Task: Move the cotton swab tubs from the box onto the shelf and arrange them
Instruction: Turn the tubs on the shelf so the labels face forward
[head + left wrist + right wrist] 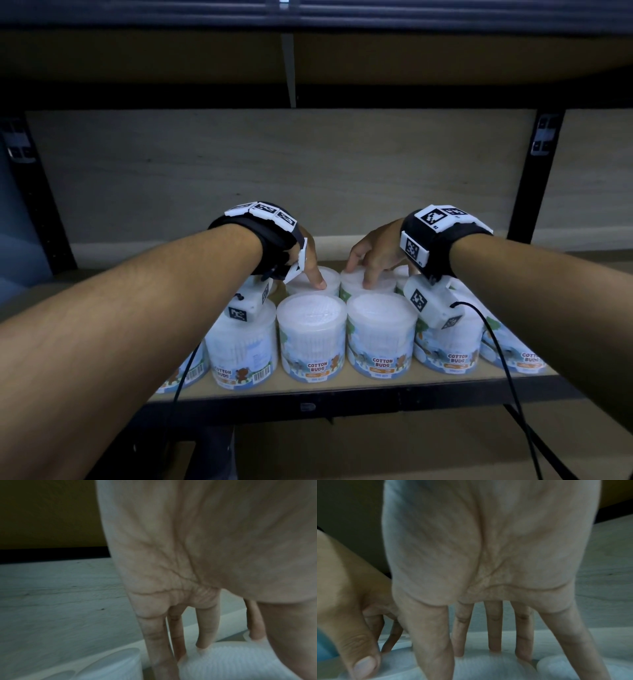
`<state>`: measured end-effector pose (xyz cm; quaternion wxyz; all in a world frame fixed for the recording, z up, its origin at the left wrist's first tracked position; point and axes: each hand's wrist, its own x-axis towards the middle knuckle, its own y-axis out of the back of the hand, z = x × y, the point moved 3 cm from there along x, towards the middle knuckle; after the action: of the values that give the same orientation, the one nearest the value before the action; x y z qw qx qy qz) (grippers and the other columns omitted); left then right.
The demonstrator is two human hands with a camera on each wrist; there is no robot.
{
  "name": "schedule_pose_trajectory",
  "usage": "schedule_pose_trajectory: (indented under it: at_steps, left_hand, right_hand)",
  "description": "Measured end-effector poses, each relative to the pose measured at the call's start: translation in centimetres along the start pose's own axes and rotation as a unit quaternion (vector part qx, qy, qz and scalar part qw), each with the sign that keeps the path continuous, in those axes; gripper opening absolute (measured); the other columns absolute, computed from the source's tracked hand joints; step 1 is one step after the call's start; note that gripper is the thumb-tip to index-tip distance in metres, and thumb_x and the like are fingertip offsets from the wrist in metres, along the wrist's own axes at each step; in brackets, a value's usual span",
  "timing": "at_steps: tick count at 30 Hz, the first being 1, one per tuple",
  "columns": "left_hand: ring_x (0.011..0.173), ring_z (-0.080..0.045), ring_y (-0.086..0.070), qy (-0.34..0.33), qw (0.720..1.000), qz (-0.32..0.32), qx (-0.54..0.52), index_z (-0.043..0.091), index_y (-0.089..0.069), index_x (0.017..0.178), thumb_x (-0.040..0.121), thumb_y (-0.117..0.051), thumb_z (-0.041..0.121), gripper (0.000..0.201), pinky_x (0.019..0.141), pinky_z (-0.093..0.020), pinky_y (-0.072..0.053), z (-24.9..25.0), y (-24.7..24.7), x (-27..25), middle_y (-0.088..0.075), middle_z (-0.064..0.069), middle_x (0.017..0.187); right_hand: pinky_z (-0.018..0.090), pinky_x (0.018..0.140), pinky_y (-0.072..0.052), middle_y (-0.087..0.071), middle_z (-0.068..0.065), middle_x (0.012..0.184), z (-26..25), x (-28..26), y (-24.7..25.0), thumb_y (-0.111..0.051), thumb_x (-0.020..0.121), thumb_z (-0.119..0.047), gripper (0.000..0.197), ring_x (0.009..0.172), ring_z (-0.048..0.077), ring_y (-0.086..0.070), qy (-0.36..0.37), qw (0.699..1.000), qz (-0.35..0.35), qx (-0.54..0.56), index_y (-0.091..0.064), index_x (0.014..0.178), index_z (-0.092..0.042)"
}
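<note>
Several clear cotton swab tubs with white lids stand in two rows on the wooden shelf [342,385]. My left hand [310,270] reaches over a back-row tub [298,283]. Its straight fingers [205,635] drop behind the far rim of that tub [240,662], and the thumb tip presses on the lid. My right hand [366,263] lies over the neighbouring back-row tub [382,286] the same way. Its fingers [494,635] are straight at the far edge of that tub [488,668] and the thumb is on top. The box is out of view.
The front row holds tubs [310,335] [380,339] close to the shelf's front edge, under my wrists. Bare shelf board runs behind the tubs to the pale back panel [274,171]. Black uprights [527,178] flank the bay and an upper shelf hangs overhead. Wrist-camera cables trail down in front.
</note>
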<state>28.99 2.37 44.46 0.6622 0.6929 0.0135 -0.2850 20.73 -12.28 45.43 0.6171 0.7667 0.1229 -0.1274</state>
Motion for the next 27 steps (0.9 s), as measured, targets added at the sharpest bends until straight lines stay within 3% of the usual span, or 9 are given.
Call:
schedule_pose_trajectory:
  at_steps: [5, 9, 12, 15, 18, 19, 22, 24, 27]
  left_hand:
    - [0.087, -0.024, -0.069, -0.001, 1.0, 0.001, 0.003, 0.01, -0.071, 0.119, 0.066, -0.075, 0.067, 0.077, 0.07, -0.025, -0.06, -0.2, -0.2, -0.4, -0.069, -0.016, 0.117]
    - [0.073, -0.015, -0.063, -0.003, 0.998, 0.043, 0.036, 0.006, -0.063, 0.129, 0.083, -0.061, 0.065, 0.074, 0.057, -0.017, -0.051, -0.7, 0.3, -1.1, -0.067, -0.017, 0.121]
    - [0.084, -0.014, -0.061, -0.01, 0.996, 0.077, 0.039, 0.016, -0.057, 0.128, 0.084, -0.063, 0.062, 0.064, 0.05, -0.015, -0.048, -1.8, 1.1, -1.8, -0.062, -0.01, 0.132]
    - [0.097, -0.015, -0.061, -0.014, 0.991, 0.126, 0.037, 0.022, -0.049, 0.142, 0.086, -0.067, 0.054, 0.067, 0.056, -0.016, -0.043, -3.3, 1.8, -3.1, -0.056, 0.001, 0.137]
    - [0.082, -0.009, -0.058, 0.0, 0.989, 0.143, 0.039, 0.025, -0.047, 0.145, 0.086, -0.068, 0.051, 0.067, 0.054, -0.016, -0.039, -5.0, 2.0, -3.8, -0.056, 0.005, 0.136]
    - [0.084, -0.011, -0.056, 0.004, 0.988, 0.146, 0.041, 0.025, -0.048, 0.144, 0.086, -0.069, 0.05, 0.067, 0.054, -0.016, -0.038, -5.7, 2.0, -4.0, -0.055, 0.006, 0.137]
    - [0.099, -0.013, -0.053, 0.007, 0.987, 0.154, 0.048, 0.025, -0.049, 0.143, 0.086, -0.069, 0.05, 0.065, 0.067, -0.018, -0.041, -7.9, 2.3, -4.4, -0.055, 0.007, 0.137]
    - [0.106, -0.011, -0.049, 0.012, 0.988, 0.151, 0.037, 0.025, -0.05, 0.142, 0.084, -0.071, 0.051, 0.067, 0.083, -0.022, -0.038, -9.6, 2.6, -4.6, -0.055, 0.008, 0.136]
    - [0.112, -0.01, -0.048, 0.034, 0.989, 0.141, 0.03, 0.026, -0.05, 0.141, 0.078, -0.074, 0.055, 0.073, 0.092, -0.024, -0.036, -12.1, 2.6, -4.3, -0.055, 0.01, 0.125]
  right_hand:
    - [0.014, 0.034, -0.047, -0.055, -0.003, 0.119, 0.1, 0.0, 0.1, -0.067, 0.089, -0.014, 0.05, 0.11, 0.019, -0.057, -0.006, 1.0, 0.012, 0.008, -0.053, 0.135, -0.028]
    - [0.022, 0.052, -0.055, -0.06, 0.005, 0.128, -0.3, -0.1, 0.2, -0.066, 0.088, -0.018, 0.046, 0.118, 0.026, -0.06, -0.015, 0.999, 0.044, -0.007, -0.056, 0.131, -0.03]
    - [0.016, 0.044, -0.046, -0.057, 0.0, 0.121, -1.3, -0.2, 0.5, -0.066, 0.089, -0.02, 0.044, 0.107, 0.022, -0.058, -0.008, 0.998, 0.063, -0.014, -0.056, 0.13, -0.031]
    - [0.015, 0.038, -0.042, -0.049, -0.005, 0.113, -2.7, 0.1, 1.2, -0.066, 0.09, -0.022, 0.043, 0.102, 0.016, -0.049, 0.007, 0.996, 0.086, -0.013, -0.056, 0.131, -0.031]
    - [0.011, 0.03, -0.04, -0.048, -0.006, 0.112, -4.2, 0.8, 1.4, -0.067, 0.09, -0.02, 0.043, 0.103, 0.015, -0.046, 0.027, 0.995, 0.092, 0.017, -0.057, 0.13, -0.03]
    - [0.011, 0.03, -0.04, -0.049, -0.007, 0.11, -4.8, 1.1, 1.3, -0.067, 0.09, -0.02, 0.042, 0.101, 0.014, -0.047, 0.034, 0.995, 0.093, 0.023, -0.057, 0.13, -0.029]
    - [0.01, 0.03, -0.039, -0.052, -0.01, 0.096, -6.6, 2.1, 0.8, -0.067, 0.089, -0.022, 0.039, 0.087, 0.01, -0.051, 0.056, 0.993, 0.102, 0.034, -0.059, 0.127, -0.028]
    - [0.011, 0.033, -0.042, -0.054, -0.008, 0.1, -7.9, 2.8, 0.5, -0.068, 0.088, -0.024, 0.039, 0.091, 0.013, -0.053, 0.066, 0.991, 0.111, 0.025, -0.059, 0.126, -0.029]
    - [0.016, 0.046, -0.044, -0.059, -0.006, 0.112, -9.5, 3.4, 0.5, -0.068, 0.087, -0.03, 0.038, 0.094, 0.014, -0.054, 0.081, 0.987, 0.137, 0.008, -0.06, 0.124, -0.031]
